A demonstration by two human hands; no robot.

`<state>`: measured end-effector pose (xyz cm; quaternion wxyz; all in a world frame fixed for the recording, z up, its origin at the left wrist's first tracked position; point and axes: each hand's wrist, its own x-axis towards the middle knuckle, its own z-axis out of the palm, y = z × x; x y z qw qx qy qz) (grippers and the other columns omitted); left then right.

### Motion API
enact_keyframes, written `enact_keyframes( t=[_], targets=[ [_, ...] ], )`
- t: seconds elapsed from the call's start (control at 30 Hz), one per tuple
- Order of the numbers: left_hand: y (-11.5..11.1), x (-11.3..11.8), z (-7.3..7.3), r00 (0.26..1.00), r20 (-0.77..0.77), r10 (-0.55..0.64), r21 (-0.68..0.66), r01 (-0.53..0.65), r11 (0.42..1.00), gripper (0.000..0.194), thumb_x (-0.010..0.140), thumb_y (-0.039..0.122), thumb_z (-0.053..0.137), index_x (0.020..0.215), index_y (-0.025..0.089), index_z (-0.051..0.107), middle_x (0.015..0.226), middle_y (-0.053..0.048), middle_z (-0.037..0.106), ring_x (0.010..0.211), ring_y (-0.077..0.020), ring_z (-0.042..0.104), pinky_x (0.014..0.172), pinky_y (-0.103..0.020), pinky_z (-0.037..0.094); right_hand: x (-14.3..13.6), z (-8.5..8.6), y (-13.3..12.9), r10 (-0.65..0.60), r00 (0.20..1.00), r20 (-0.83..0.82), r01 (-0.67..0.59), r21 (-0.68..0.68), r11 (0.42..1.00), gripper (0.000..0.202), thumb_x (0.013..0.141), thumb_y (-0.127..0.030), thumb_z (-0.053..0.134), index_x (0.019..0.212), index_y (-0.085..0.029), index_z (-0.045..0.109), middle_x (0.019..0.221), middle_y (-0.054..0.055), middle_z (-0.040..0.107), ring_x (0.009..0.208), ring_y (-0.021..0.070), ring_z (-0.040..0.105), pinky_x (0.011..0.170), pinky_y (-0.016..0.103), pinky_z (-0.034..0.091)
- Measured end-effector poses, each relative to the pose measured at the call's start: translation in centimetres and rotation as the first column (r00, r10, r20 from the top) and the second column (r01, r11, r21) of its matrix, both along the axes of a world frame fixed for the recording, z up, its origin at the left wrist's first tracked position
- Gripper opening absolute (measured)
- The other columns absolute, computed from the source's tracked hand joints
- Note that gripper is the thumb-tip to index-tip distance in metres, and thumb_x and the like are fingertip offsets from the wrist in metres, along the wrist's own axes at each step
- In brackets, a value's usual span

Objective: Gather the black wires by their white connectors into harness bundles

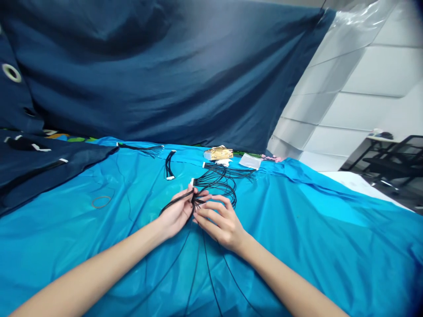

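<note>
My left hand (178, 211) is closed round a bundle of thin black wires (211, 182), part of a wire harness with a white connector (192, 181) poking up above the fingers. Close against it, my right hand (223, 222) has its fingertips pinched together at the loose wire ends by the left palm. Several wires loop out to the right behind the hands, and a few long strands hang down toward me over the blue cloth. Exactly which strands the right fingertips grip is hidden.
Blue cloth (297, 255) covers the table. Behind the hands lie a short black cable (169, 165), another harness (142, 149), a gold packet (220, 153) and a white packet (250, 161). At left are a rubber band (101, 202) and more cables on dark cloth (36, 174).
</note>
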<state>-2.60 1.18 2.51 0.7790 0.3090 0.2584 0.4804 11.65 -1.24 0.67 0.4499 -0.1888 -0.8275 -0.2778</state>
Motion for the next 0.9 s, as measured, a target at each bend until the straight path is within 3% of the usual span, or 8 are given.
enact_keyframes(
  t=[0.1, 0.37, 0.53, 0.9],
  targets=[
    [0.0, 0.0, 0.2, 1.000, -0.007, 0.000, -0.007, 0.000, 1.000, 0.018, 0.084, 0.018, 0.042, 0.071, 0.014, 0.054, 0.084, -0.009, 0.067, 0.058, -0.0150, 0.062, 0.054, -0.026, 0.047, -0.1, 0.0, -0.1, 0.017, 1.000, 0.010, -0.016, -0.032, 0.999, 0.010, 0.077, -0.015, 0.062, 0.087, -0.015, 0.062, 0.082, 0.000, 0.068, 0.085, 0.0137, 0.057, 0.085, 0.036, 0.043],
    [0.5, -0.3, -0.2, 0.999, 0.049, 0.012, 0.018, -0.013, 1.000, 0.017, 0.083, 0.018, 0.045, 0.071, 0.013, 0.056, 0.085, -0.008, 0.067, 0.090, -0.0209, 0.062, 0.087, -0.037, 0.043, 0.6, 0.1, 0.0, 0.095, 0.988, 0.119, -0.074, -0.170, 0.983, 0.018, 0.084, -0.011, 0.050, 0.099, -0.012, 0.059, 0.097, 0.003, 0.066, 0.098, 0.0162, 0.055, 0.085, 0.035, 0.043],
    [0.8, -0.4, -0.2, 0.998, 0.024, 0.055, 0.046, -0.056, 0.997, 0.016, 0.083, 0.017, 0.045, 0.071, 0.014, 0.056, 0.085, -0.008, 0.067, 0.089, -0.0210, 0.063, 0.088, -0.038, 0.042, 1.3, 0.4, 0.1, 0.110, 0.982, 0.155, -0.074, -0.219, 0.973, 0.024, 0.088, -0.011, 0.041, 0.105, -0.009, 0.057, 0.105, 0.008, 0.063, 0.104, 0.0189, 0.051, 0.082, 0.035, 0.045],
    [0.6, -0.3, -0.1, 0.999, 0.013, 0.049, 0.070, -0.050, 0.996, 0.022, 0.084, 0.016, 0.040, 0.070, 0.013, 0.056, 0.084, -0.008, 0.068, 0.084, -0.0198, 0.064, 0.085, -0.036, 0.045, 1.5, 0.2, 0.2, 0.123, 0.984, 0.128, -0.087, -0.261, 0.962, 0.022, 0.085, -0.009, 0.045, 0.105, -0.007, 0.054, 0.105, 0.013, 0.061, 0.101, 0.0208, 0.052, 0.080, 0.035, 0.048]
  ],
)
